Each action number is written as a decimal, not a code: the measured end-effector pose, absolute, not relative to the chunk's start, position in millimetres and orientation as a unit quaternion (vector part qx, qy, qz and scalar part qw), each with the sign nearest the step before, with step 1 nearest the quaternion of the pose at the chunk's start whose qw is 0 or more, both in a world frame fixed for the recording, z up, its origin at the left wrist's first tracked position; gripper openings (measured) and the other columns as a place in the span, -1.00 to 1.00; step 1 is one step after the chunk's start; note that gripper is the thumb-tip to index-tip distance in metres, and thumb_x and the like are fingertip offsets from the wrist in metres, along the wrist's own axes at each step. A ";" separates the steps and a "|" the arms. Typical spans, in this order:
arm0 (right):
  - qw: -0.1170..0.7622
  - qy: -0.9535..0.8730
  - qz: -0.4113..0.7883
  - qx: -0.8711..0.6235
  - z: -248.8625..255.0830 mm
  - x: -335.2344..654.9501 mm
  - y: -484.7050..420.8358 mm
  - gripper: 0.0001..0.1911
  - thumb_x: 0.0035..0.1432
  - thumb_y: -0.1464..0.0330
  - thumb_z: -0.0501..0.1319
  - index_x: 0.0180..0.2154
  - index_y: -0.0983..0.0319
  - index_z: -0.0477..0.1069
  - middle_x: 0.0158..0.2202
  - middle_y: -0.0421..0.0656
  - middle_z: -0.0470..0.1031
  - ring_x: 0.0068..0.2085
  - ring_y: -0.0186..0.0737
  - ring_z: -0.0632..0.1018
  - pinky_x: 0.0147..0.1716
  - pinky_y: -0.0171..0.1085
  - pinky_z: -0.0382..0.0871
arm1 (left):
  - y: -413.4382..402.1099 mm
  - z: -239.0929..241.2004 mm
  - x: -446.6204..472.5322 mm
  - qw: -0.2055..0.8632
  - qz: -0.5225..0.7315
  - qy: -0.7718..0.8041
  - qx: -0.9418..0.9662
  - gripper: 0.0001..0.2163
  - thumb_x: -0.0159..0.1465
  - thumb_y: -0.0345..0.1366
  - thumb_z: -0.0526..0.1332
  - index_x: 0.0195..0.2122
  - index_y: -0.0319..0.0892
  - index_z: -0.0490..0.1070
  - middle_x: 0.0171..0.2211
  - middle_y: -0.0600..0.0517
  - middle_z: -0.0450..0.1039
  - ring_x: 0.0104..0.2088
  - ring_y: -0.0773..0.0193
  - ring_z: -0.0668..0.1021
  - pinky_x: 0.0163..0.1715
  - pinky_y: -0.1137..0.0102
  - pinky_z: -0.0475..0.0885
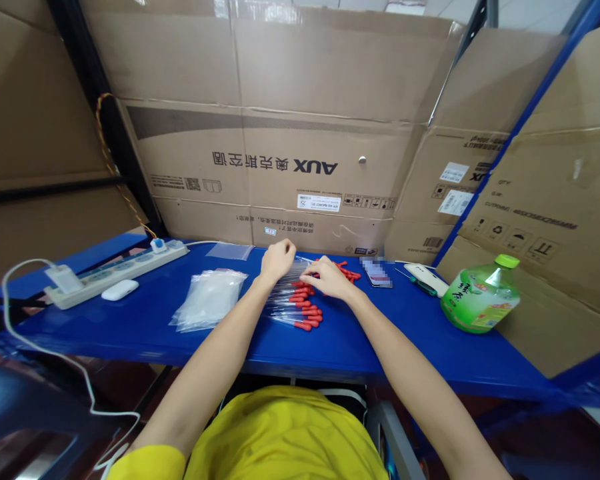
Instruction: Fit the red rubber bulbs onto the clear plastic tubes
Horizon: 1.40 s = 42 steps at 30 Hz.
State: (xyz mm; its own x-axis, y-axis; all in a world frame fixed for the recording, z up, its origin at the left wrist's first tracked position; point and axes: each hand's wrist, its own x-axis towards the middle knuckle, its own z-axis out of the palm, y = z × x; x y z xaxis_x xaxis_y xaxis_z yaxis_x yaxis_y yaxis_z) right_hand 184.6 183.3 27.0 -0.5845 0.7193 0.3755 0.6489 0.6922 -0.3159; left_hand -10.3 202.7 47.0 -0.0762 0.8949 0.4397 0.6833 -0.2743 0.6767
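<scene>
Glass droppers with red rubber bulbs [307,325] lie in a row on the blue table [350,347], their clear tubes pointing left. My left hand [279,260] is closed above the tube ends at the far side of the row; what its fingers hold is hidden. Just to the right, my right hand [326,277] reaches over the bulb side with its thumb and fingers drawn together. A thin clear tube shows between the two hands, but I cannot tell which hand grips it. More red bulbs [347,272] show behind my right hand.
Clear plastic bags [211,299] are stacked left of the droppers, with another flat bag [230,251] behind. Further left are a power strip [125,270] and a white case [120,289]. A phone [377,272], a green-handled tool [423,285] and a green bottle [480,297] stand or lie right.
</scene>
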 end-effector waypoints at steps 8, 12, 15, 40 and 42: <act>0.172 -0.877 -0.015 -0.448 31.6 207.0 188.8 -0.85 0.25 0.31 0.36 -0.13 0.11 0.67 -0.11 -0.05 0.60 0.00 0.01 0.39 -0.07 -0.13 0.24 | 205.8 33.3 -14.6 0.169 0.212 0.484 0.832 -0.97 0.19 -0.25 0.35 -0.36 -0.04 0.57 -0.43 0.00 0.59 -0.39 0.15 0.56 -0.35 0.39 0.29; 0.158 -0.881 -0.023 -0.446 26.1 200.1 191.0 -0.90 0.23 0.27 0.40 -0.21 0.12 0.65 -0.13 -0.06 0.57 0.01 -0.01 0.37 -0.08 -0.15 0.20 | 208.3 32.3 -14.4 0.153 0.195 0.452 0.857 -0.91 0.16 -0.32 0.35 -0.31 -0.05 0.61 -0.39 0.04 0.62 -0.37 0.21 0.58 -0.35 0.43 0.33; 0.151 -0.883 -0.027 -0.445 24.8 195.7 191.3 -0.94 0.25 0.31 0.39 -0.25 0.14 0.62 -0.16 -0.08 0.55 0.00 -0.04 0.36 -0.09 -0.17 0.17 | 208.5 32.4 -13.2 0.124 0.157 0.433 0.879 -0.83 0.18 -0.38 0.29 -0.23 -0.09 0.64 -0.31 0.03 0.65 -0.31 0.23 0.61 -0.31 0.45 0.36; 0.143 -0.851 0.241 -0.443 51.1 222.9 178.8 -0.94 0.08 0.41 0.36 -0.43 0.23 0.53 -0.48 -0.22 0.63 -0.55 -0.35 0.51 -0.52 -0.39 0.27 | 207.0 31.0 -3.1 0.090 0.274 0.460 0.840 -0.80 0.52 -0.19 -0.03 -0.07 -0.13 0.32 -0.29 -0.08 0.56 -0.27 0.09 0.61 -0.31 0.35 0.31; 0.184 -0.852 0.210 -0.443 54.0 224.4 179.3 -0.95 0.08 0.46 0.31 -0.37 0.23 0.56 -0.48 -0.24 0.63 -0.51 -0.34 0.54 -0.48 -0.40 0.28 | 207.3 32.1 -2.3 0.099 0.297 0.462 0.830 -0.78 0.52 -0.14 -0.04 -0.09 -0.11 0.32 -0.29 -0.05 0.55 -0.25 0.09 0.61 -0.29 0.35 0.31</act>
State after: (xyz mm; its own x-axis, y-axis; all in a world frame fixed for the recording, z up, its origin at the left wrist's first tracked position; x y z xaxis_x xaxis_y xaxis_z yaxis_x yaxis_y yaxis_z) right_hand 224.4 179.3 54.0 -0.5391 0.8325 0.1278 0.6781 0.5190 -0.5204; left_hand -2.3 207.3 32.1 0.3971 0.8258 0.4005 0.7078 -0.5533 0.4392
